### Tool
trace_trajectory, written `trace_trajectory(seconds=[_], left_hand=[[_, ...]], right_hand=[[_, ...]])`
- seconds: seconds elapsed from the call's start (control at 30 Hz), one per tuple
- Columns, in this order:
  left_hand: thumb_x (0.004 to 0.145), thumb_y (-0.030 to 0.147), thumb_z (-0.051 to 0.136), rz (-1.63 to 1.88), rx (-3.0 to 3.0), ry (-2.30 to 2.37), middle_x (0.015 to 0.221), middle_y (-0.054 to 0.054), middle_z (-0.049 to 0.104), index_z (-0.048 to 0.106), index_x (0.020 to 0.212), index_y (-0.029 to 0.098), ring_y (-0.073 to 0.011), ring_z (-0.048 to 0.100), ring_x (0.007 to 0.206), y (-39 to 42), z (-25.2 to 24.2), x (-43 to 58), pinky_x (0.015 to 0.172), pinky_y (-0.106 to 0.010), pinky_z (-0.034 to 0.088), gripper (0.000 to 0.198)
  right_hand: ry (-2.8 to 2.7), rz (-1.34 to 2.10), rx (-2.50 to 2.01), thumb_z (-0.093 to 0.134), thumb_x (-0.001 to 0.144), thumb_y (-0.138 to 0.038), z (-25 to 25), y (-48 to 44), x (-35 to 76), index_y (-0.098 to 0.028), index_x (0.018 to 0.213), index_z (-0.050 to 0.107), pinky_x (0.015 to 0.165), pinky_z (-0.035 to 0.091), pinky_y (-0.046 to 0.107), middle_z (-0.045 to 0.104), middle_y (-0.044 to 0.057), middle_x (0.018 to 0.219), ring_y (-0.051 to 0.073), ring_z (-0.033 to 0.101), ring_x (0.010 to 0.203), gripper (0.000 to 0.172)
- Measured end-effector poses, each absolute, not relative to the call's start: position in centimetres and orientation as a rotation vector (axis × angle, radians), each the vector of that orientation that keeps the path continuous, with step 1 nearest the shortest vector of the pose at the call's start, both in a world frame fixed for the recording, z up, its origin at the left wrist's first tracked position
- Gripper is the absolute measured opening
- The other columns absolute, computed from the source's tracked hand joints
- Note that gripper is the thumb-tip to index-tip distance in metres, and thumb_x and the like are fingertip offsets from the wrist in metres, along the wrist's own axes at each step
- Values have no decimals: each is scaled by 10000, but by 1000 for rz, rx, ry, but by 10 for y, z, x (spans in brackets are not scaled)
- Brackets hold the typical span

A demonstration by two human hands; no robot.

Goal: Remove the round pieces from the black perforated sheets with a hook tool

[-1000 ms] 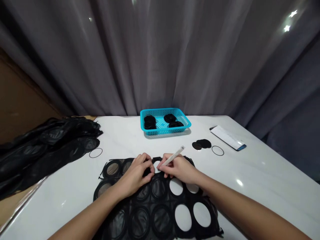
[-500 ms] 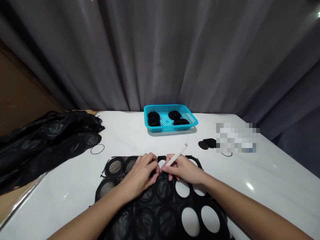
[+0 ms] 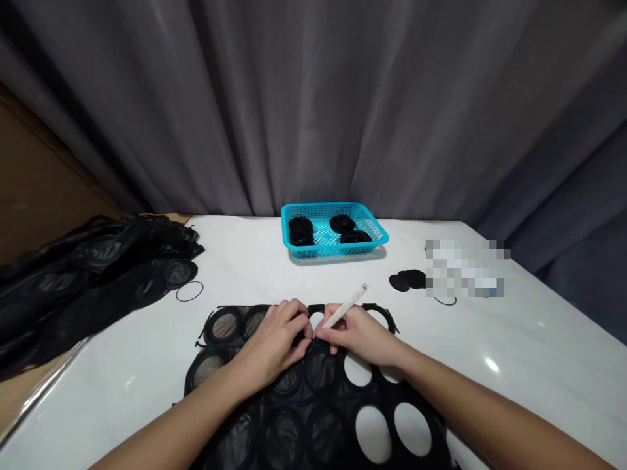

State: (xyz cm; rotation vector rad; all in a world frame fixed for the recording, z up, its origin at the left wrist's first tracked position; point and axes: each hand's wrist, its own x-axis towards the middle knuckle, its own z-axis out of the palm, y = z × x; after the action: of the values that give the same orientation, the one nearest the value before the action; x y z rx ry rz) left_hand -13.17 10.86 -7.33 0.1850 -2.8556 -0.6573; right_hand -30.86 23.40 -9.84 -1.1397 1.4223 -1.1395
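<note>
A black sheet [image 3: 313,418] of joined rings lies on the white table [image 3: 514,339] in front of me; some rings hold dark mesh discs, others on the right are cut-out holes. My left hand [image 3: 277,343] presses and pinches the sheet near its far edge. My right hand [image 3: 360,333] holds a thin white tool [image 3: 345,305] like a pen, its tip at a ring beside my left fingers.
A turquoise basket [image 3: 377,230] with black discs and rings stands at the table's back. Loose black discs [image 3: 407,281] and a thin ring [image 3: 445,301] lie to the right. A pile of black sheets [image 3: 88,281] and a loose ring [image 3: 189,291] lie to the left. Grey curtain behind.
My view shifted slightly left and down, so the basket and table contents sit further right. Both hands stayed together at the sheet's far edge with little movement.
</note>
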Motion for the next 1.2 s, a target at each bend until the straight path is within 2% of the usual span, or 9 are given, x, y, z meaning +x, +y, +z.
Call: trace_trajectory(seconds=[0.23,0.33,0.47,0.6,0.77,0.9,0.97,1.1,1.2], left_hand=[[890,92,559,-646,218,-2864,1094,-54,531,565,940,201,-215,521,1006,110,-71,-135,872,-355,435,121],[911,157,596,-635,299,-2859,1110,-72,534,527,1021,200,-227,538,1012,109,-64,-123,870,-370,472,137],[976,314,571,-378,333,-2884,1366,-132,505,503,1203,193,-289,518,1245,100,-66,-83,998,-461,470,266],[1031,402,478,-41,263,-2978,1567,-124,358,251,1557,236,-319,329,1451,94,-77,-50,1124,-598,332,597],[1035,467,447,19,338,-3015,1599,-126,276,85,1614,249,-323,263,1479,91,-82,-42,1120,-641,301,717],[1019,476,481,13,343,-3015,1605,-95,271,182,1601,305,-386,199,1485,89,-80,-41,1067,-727,281,676],[1029,428,480,19,303,-3045,1603,-60,285,284,1571,337,-382,200,1486,91,-76,-40,1074,-739,251,584],[1060,327,416,-9,170,-3109,1597,-32,302,363,1540,307,-285,264,1482,95,-70,-38,1156,-604,277,483],[1063,315,403,-14,174,-3115,1612,-32,263,323,1557,306,-282,249,1487,97,-69,-37,1155,-585,301,500]], right_hand=[[1533,-1195,-1249,597,906,-277,-101,239,-301,-181,823,594,584,432,240,631,5,721,139,578,618,126],[1581,-1337,-1173,589,919,-340,-99,242,-304,-184,853,600,603,472,250,641,21,744,159,621,681,170],[1508,-1481,-1036,631,892,-401,-89,237,-308,-173,868,575,762,539,304,684,71,932,194,696,819,236],[1429,-1400,-1227,622,883,-315,-84,216,-293,-176,827,585,761,524,300,663,69,997,192,681,864,155],[1524,-1246,-1583,636,827,-168,-91,194,-271,-174,745,596,757,442,295,644,30,884,172,595,828,91],[1495,-1228,-1545,635,844,-180,-97,194,-270,-170,767,603,786,439,300,652,38,936,177,599,866,84],[1491,-1236,-1558,622,849,-168,-98,196,-271,-168,766,601,804,442,302,647,38,948,176,600,879,85],[1489,-1241,-1602,615,843,-128,-98,196,-272,-165,742,584,825,446,302,642,34,961,171,600,893,112],[1492,-1234,-1630,619,843,-105,-96,195,-273,-163,741,579,832,449,300,640,31,961,166,602,897,124]])
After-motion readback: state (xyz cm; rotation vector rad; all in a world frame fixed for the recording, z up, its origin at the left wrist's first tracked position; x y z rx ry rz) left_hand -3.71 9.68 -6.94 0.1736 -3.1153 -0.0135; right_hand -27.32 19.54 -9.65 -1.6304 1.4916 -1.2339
